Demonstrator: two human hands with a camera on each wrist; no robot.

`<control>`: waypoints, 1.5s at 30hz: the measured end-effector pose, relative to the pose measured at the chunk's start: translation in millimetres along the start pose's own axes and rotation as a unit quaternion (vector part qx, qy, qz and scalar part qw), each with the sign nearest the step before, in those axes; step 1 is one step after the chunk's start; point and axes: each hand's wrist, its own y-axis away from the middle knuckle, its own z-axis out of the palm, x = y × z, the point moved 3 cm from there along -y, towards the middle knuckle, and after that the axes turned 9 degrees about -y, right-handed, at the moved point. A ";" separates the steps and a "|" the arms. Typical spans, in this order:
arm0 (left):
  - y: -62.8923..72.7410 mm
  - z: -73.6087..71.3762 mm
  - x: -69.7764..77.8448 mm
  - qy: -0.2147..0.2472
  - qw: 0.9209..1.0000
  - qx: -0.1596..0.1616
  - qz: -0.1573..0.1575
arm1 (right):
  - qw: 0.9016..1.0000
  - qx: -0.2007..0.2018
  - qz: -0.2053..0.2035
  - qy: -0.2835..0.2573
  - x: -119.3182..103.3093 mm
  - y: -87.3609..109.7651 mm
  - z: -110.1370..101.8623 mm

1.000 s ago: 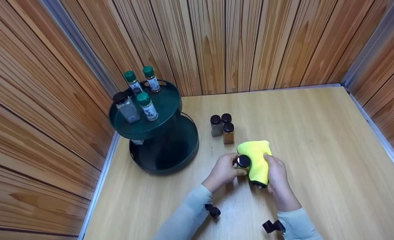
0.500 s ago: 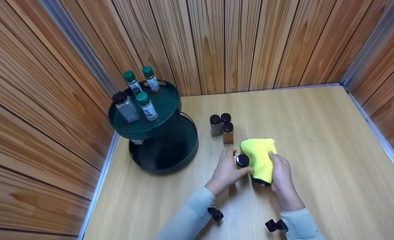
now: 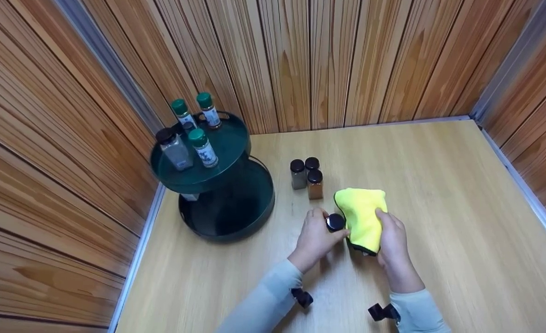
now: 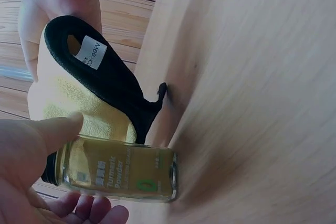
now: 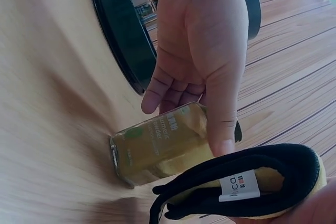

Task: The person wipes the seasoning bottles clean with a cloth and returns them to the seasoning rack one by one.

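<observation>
Left grip (image 3: 315,240): I read this bare hand as clamped on the turmeric jar (image 4: 126,169). The thumb lies on the near side, close to the dark cap (image 3: 335,222); the fingers pass round the opposite side. Jar attitude: roughly upright, base toward the counter (image 3: 448,185). I cannot tell whether the base touches the surface. The left wrist view shows the lettering "Turmeric Powder" on the glass.

Right grip (image 3: 393,238): clamped on the yellow cloth (image 3: 363,217), thumb on its upper face. The cloth is folded, edged in black, and carries a white tag (image 5: 239,186). In the head view I locate it just to the right of the jar; I cannot confirm contact between the two.

Surroundings: beyond the left grip, three dark-capped jars (image 3: 315,188) stand in a close cluster on the counter. To their left stands a dark green two-tier rack (image 3: 226,208). Its upper tier holds three green-capped bottles (image 3: 204,150) and a larger black-capped jar (image 3: 176,151). On the lower tier I make out a pale item (image 3: 189,197), mostly hidden. Wood-plank walls (image 3: 323,60) border the counter.
</observation>
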 end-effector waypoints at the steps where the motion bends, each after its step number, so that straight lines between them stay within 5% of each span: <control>1: -0.1 -1.2 0.7 -0.001 1.000 0.002 0.005 | 1.000 -0.002 -0.003 0.001 -0.3 -0.2 0.3; 20: -4.2 -10.4 6.3 -0.044 0.990 -0.023 0.130 | 1.000 0.001 -0.020 0.000 -4.3 -0.2 3.2; 27: -2.4 -9.1 4.1 -0.040 0.991 -0.054 0.119 | 1.000 -0.006 -0.017 0.005 -3.8 3.3 5.2; 36: -6.3 -12.4 0.6 -0.033 0.989 -0.039 0.142 | 0.999 -0.034 -0.028 -0.012 -14.2 10.2 15.8; 45: -7.0 -17.8 -1.4 -0.038 0.989 -0.065 0.125 | 0.998 -0.045 0.024 0.044 -3.2 3.1 19.7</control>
